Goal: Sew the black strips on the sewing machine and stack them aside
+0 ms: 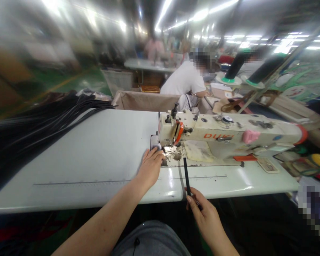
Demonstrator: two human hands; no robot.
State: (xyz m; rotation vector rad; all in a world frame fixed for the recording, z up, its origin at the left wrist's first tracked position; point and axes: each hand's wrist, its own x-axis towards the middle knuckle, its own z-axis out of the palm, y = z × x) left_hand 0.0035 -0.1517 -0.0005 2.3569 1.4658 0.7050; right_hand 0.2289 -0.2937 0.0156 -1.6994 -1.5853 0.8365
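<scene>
A white sewing machine [229, 133] stands on a pale table [101, 145]. My left hand [150, 167] lies palm down with its fingers spread, fingertips beside the needle area and the metal plate [172, 150]. Whether anything lies under those fingers is hidden. Near the table's front edge, my right hand [200, 206] pinches the lower part of a narrow black strip [186, 174] between thumb and fingers. The strip points up toward the machine bed, its free end to the right of the needle area.
Long black strips [56, 121] are heaped along the table's left side. Behind the table is a fabric-lined bin [146, 101], with a person in a white shirt [184, 79] bending beyond it. Black thread cones [236, 67] stand at the back right.
</scene>
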